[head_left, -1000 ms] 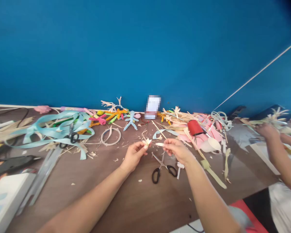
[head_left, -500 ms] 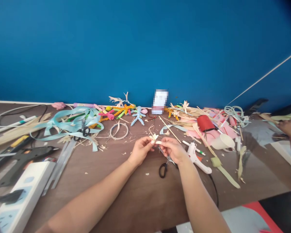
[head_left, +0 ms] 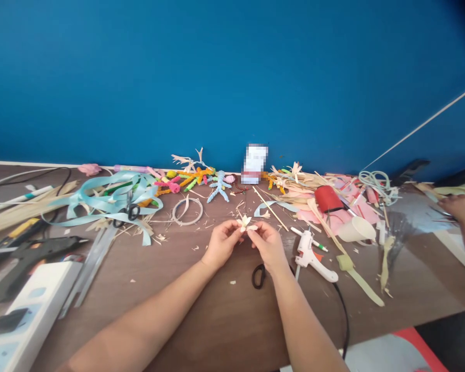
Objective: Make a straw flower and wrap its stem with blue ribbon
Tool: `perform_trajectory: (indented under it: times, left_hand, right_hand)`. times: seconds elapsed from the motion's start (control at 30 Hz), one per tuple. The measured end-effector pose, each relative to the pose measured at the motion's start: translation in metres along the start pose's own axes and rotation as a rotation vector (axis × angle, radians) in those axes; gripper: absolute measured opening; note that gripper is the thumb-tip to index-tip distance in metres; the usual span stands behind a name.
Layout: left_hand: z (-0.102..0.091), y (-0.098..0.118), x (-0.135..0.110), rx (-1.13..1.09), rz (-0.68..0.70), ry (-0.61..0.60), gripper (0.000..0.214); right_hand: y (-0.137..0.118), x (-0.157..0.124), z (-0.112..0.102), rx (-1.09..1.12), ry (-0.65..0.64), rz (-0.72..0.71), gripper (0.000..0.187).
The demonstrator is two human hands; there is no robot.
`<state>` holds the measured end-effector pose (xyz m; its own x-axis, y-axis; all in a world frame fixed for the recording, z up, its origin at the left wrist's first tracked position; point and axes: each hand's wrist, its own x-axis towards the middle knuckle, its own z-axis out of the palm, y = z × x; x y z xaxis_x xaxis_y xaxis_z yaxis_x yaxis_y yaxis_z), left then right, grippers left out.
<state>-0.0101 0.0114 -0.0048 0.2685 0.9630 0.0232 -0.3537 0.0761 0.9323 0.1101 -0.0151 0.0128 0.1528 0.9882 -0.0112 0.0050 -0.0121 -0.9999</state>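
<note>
A small cream-coloured flower point(head_left: 244, 222) with pointed petals is held up over the middle of the table. My left hand point(head_left: 223, 242) pinches it from the left side. From the other side, the thumb and fingers of my right hand point(head_left: 267, 243) close on a pale petal point(head_left: 251, 228) at the flower's edge. Black-handled scissors point(head_left: 258, 276) lie beneath my right hand, which hides most of them. To the right of that hand rests a white glue gun point(head_left: 312, 256) with its cable trailing toward the front edge.
Light-blue ribbon point(head_left: 101, 194), a dark glue gun point(head_left: 39, 256) and a white power strip point(head_left: 34, 305) lie left. Pipe-cleaner shapes point(head_left: 219, 187) line the wall. A red spool point(head_left: 327, 199) and white cup point(head_left: 356, 229) stand right. Another person's hand point(head_left: 463, 212) is at far right.
My right hand has shifted slightly left, closer to my left hand, and the pale petal now sits against the flower. The scissors are more covered by my right hand.
</note>
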Motion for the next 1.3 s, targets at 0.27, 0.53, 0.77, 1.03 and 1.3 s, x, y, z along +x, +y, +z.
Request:
perform_trajectory:
  times: [0.27, 0.53, 0.77, 1.03, 1.3]
  left_hand:
    - [-0.002, -0.007, 0.001, 0.037, -0.004, 0.066, 0.015]
    - [-0.003, -0.009, 0.002, 0.060, 0.009, 0.116, 0.013]
    - [-0.003, -0.008, 0.002, 0.033, 0.012, 0.130, 0.012]
    - [-0.003, -0.009, 0.002, 0.077, 0.013, 0.154, 0.012]
    - [-0.004, -0.009, 0.002, 0.077, 0.027, 0.164, 0.014]
  right_hand:
    - [0.007, -0.005, 0.006, -0.025, 0.142, -0.037, 0.013]
    - [0.004, -0.007, 0.014, 0.004, 0.164, -0.051, 0.012]
    - [0.000, -0.009, 0.016, -0.032, 0.162, -0.091, 0.008]
    - [0.001, -0.010, 0.018, -0.068, 0.226, -0.121, 0.010]
    - [0.001, -0.011, 0.022, -0.095, 0.211, -0.129, 0.011]
